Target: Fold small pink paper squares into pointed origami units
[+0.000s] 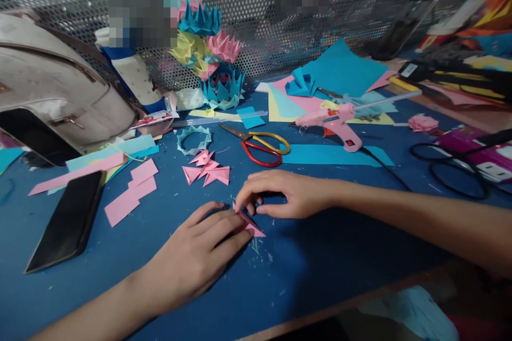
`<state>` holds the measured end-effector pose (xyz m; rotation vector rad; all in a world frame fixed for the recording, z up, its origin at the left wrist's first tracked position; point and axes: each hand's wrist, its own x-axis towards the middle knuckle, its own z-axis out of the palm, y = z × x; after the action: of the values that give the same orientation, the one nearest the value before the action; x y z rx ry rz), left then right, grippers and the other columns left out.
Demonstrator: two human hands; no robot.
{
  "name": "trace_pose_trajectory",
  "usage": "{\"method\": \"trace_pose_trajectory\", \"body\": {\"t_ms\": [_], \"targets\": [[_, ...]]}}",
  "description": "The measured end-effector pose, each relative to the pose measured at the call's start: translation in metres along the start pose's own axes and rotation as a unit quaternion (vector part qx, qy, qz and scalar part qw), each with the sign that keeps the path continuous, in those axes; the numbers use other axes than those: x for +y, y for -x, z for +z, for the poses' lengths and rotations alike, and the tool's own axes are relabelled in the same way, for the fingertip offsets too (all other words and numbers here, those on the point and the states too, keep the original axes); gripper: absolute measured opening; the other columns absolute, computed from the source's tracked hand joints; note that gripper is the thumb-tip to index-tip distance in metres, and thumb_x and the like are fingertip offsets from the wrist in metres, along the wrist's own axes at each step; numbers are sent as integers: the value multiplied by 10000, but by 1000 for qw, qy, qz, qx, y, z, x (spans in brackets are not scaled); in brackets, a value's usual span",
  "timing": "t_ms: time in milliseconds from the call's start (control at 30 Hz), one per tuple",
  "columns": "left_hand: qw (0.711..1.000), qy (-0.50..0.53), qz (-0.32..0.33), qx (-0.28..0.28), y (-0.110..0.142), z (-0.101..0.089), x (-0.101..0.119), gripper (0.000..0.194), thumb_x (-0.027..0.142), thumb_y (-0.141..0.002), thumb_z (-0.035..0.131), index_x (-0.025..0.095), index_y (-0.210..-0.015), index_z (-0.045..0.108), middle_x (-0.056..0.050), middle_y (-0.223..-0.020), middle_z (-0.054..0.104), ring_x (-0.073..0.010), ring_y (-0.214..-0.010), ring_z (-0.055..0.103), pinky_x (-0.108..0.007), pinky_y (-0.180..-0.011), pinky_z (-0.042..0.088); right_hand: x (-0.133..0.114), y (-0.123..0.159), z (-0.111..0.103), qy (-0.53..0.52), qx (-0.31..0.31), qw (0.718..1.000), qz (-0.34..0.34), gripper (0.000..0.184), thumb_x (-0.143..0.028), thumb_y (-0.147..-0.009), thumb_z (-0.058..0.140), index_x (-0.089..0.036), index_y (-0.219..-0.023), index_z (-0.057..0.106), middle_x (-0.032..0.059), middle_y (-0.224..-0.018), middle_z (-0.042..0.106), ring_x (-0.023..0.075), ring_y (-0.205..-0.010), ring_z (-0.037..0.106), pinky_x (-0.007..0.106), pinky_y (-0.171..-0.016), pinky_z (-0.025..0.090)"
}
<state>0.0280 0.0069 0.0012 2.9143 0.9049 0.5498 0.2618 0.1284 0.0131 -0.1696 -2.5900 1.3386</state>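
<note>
A small folded piece of pink paper (256,229) lies on the blue table, mostly covered by my fingers. My left hand (204,245) holds it down from the left, fingertips and thumb on its surface. From the upper right, my right hand (280,192) has its curled fingers at the paper's upper edge. Just beyond my hands sits a small group of folded pink paper triangles (207,168). Behind them is a light-blue ring of folded paper (194,141). Scissors (262,148) with one red and one yellow handle lie beyond my right hand.
A pink glue gun (334,122) rests above a blue paper strip (332,154); its cord passes behind my right forearm. Pink paper rectangles (134,189) and a black phone (68,224) lie at left. A layered paper flower piece (222,82) stands at the back near a bag (52,80).
</note>
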Motion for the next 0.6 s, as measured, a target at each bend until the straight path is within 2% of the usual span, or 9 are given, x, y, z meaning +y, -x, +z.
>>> {"method": "trace_pose_trajectory", "body": {"t_ms": [67, 167, 400, 600], "targets": [[1000, -1, -2, 1, 1, 0, 0, 369, 99, -1059, 337, 120, -1339, 575, -115, -1296, 643, -222, -1187, 581, -430, -1111, 354, 0, -1, -1, 29, -8, 999, -20, 375, -29, -892, 519, -168, -1227, 612, 46, -1031, 656, 131, -963, 589, 262, -874, 465], [1000, -2, -4, -2, 2, 0, -1, 375, 92, -1055, 331, 119, -1342, 569, -113, -1308, 637, -220, -1167, 587, -429, -1114, 330, -1, -1, 0, 62, -13, 997, -34, 451, -1, -869, 557, -174, -1284, 588, 38, -1020, 659, 133, -977, 580, 254, -875, 460], [1000, 15, 14, -1, 4, 1, -1, 373, 104, -1068, 318, 92, -1338, 575, -114, -1355, 618, -219, -1250, 537, -426, -1172, 217, 9, 0, 4, 132, 28, 986, -95, 85, -98, -926, 602, -153, -973, 646, 46, -942, 681, 139, -884, 581, 249, -808, 450], [1000, 17, 6, 11, 1, -1, -1, 380, 120, -1077, 319, 109, -1342, 592, -102, -1246, 656, -205, -1180, 540, -406, -1139, 241, 13, 2, 5, 163, 27, 977, -132, 131, -166, -989, 563, -166, -924, 677, 51, -917, 682, 148, -867, 580, 262, -792, 440]]}}
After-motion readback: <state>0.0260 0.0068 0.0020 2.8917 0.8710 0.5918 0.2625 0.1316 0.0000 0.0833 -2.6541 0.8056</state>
